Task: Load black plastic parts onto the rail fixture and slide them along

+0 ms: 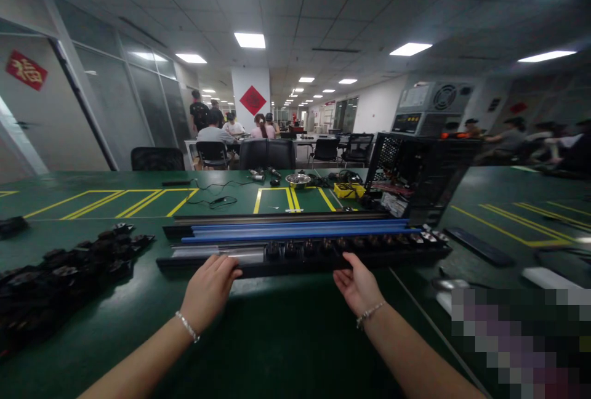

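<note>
A long black rail [295, 268] lies across the green table, with a row of small dark parts [327, 245] along its middle and right. My left hand [211, 285] has its fingers curled over the rail's near edge, left of the row. Farther right, my right hand [354, 282] grips the same near edge between thumb and fingers. Clear strips [249, 254] show in the rail's left part. Directly behind it are blue strips [295, 231] and another dark rail [277, 218].
Black parts [64, 270] are heaped at the left. An open computer case [415, 171] stands behind the rail's right end, near a yellow object [349, 191] and a metal bowl [298, 180]. A black bar [478, 246] lies at the right. People sit in the background.
</note>
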Available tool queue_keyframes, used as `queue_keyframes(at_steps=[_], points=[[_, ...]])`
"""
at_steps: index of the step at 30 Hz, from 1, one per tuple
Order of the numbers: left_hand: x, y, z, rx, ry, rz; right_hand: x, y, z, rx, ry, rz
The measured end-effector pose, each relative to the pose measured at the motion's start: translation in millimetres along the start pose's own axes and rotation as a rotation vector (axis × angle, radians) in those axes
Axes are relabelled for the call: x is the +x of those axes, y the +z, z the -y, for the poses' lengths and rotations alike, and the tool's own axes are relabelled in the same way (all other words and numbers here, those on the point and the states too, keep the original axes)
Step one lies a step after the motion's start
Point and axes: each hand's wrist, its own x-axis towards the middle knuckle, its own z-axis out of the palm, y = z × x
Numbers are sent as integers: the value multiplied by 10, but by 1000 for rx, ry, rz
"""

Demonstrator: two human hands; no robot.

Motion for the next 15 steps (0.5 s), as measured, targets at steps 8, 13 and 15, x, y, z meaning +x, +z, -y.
queue_keyframes(at_steps=[8,13,15], points=[[-276,62,-55,-22,-47,22,-41,-131,-141,-8,2,-28],[-285,112,-63,-27,-36,38,-40,-197,-186,-24,40,-62],[-279,146,-60,-28,-29,51,-15,-207,-190,-41,58,-64]])
